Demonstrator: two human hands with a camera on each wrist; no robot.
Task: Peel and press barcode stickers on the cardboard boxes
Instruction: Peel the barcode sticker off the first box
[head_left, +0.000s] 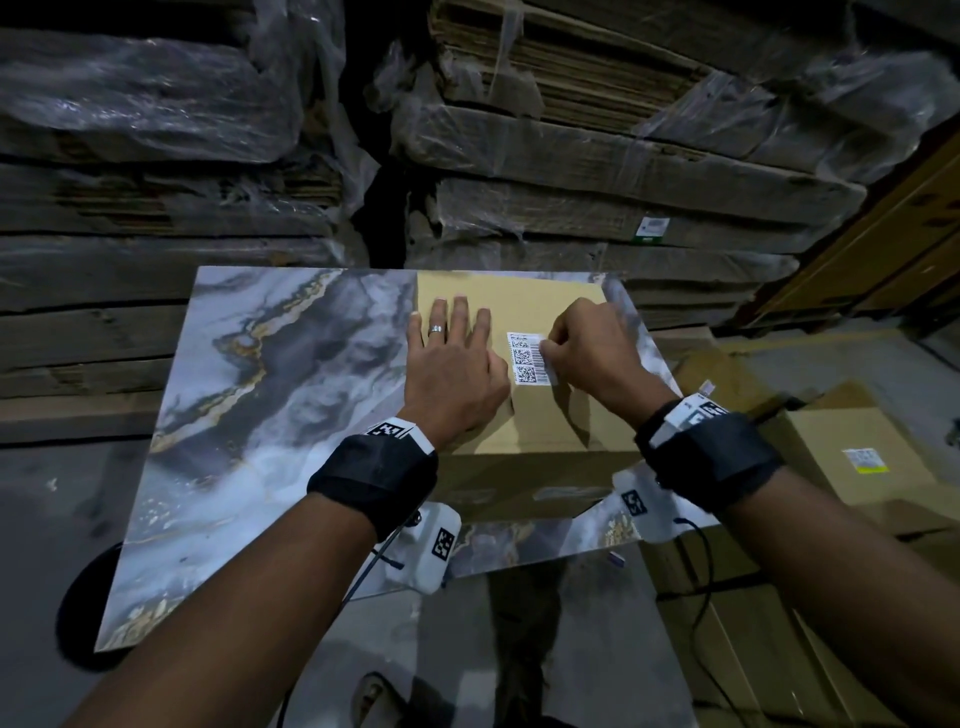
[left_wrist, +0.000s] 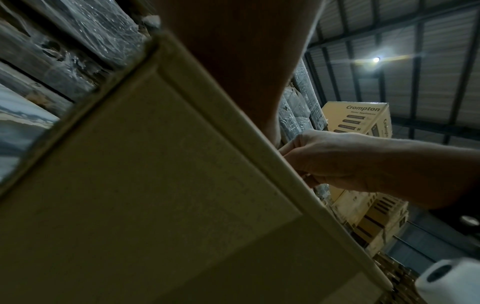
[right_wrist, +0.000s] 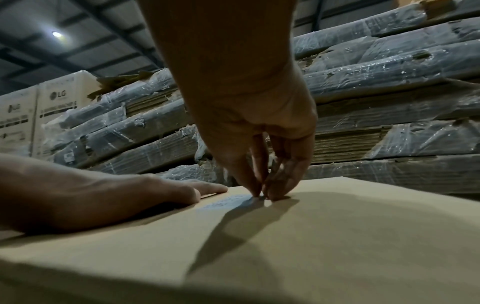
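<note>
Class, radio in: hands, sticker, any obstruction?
Left hand flat on cardboard box. Right hand fingertips at barcode sticker edge. Nothing in the way.

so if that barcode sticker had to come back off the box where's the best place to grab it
Probably its right edge, approached from the right. The barcode sticker lies flat on the cardboard box; the right hand already pinches that edge, while the left hand blocks the other side.

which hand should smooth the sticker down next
Probably the right hand: its fingertips already touch the barcode sticker at its right edge. The left hand lies flat on the cardboard box, steadying it.
</note>
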